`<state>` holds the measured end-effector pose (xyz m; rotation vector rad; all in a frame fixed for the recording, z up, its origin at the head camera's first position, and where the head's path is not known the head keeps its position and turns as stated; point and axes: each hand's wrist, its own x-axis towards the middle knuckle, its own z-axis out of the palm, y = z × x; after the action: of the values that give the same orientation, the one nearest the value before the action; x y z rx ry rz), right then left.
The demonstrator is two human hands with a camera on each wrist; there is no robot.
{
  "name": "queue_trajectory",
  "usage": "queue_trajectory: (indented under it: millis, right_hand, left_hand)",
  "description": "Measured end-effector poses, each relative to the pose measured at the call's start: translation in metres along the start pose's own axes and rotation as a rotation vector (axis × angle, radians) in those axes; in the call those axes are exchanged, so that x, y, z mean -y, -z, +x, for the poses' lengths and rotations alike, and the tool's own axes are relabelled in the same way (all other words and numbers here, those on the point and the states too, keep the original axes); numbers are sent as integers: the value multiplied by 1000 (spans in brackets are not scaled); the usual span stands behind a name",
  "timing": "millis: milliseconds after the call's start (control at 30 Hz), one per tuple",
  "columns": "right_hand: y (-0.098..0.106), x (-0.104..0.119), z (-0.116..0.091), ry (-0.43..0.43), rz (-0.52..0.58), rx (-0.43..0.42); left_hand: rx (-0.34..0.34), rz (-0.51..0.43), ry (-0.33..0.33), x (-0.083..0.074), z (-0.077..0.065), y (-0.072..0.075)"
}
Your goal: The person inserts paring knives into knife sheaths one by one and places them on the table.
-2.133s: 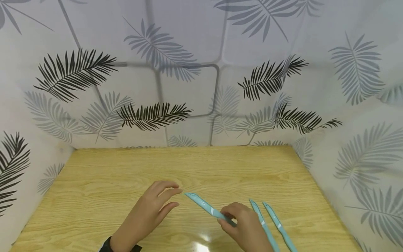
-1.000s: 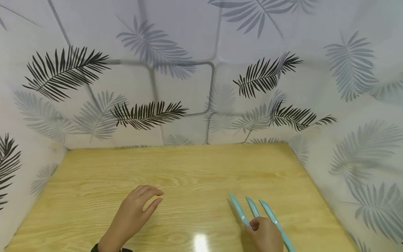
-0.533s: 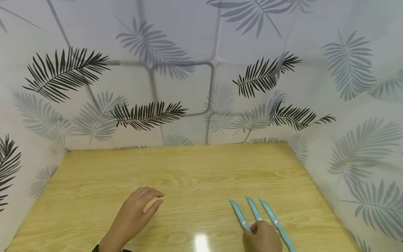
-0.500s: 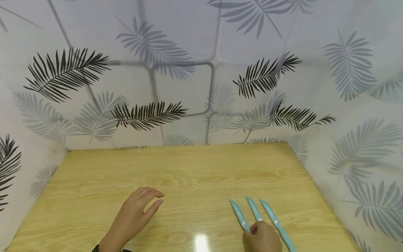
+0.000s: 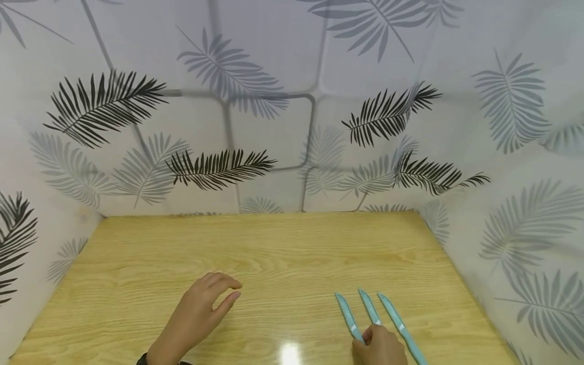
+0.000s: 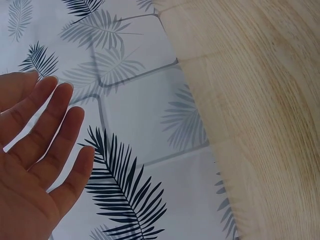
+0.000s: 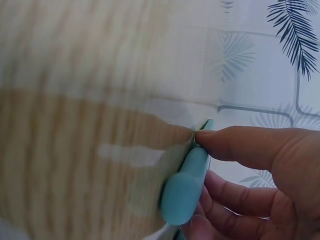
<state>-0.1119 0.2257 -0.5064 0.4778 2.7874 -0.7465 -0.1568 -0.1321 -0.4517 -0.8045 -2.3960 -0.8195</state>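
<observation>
Three slim teal knives lie side by side at the right of the wooden table, tips pointing away from me. My right hand (image 5: 382,347) pinches the handle of the leftmost knife (image 5: 348,315) between thumb and fingers. In the right wrist view, that knife's rounded handle end (image 7: 182,197) sits low against the tabletop. The middle knife (image 5: 369,307) shows its blade, while my right hand hides its handle. Farthest right, the third knife (image 5: 401,327) is untouched. My left hand (image 5: 198,309) hovers over the table's left half, fingers relaxed and holding nothing; its palm shows in the left wrist view.
The wooden table (image 5: 255,248) meets a pale leaf-patterned cloth (image 5: 283,132) at its back and both sides. A bright light reflection (image 5: 290,352) shows near the front. A dark band (image 5: 142,359) is around my left wrist.
My right hand has brought the knife from the middle, where it slanted toward my left hand, rightward and down beside the other two. My left hand has drawn left. Recently both hands stay nearly still.
</observation>
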Motion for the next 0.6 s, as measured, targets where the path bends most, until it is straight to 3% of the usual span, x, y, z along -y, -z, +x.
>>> queue_trajectory:
  millis: [467, 600]
  right_hand:
    - [0, 2, 1, 36, -34, 5]
    - [2, 2, -2, 106, -40, -58]
  left_hand:
    - [10, 22, -8, 0, -2, 0]
    - [12, 35, -11, 1, -2, -1]
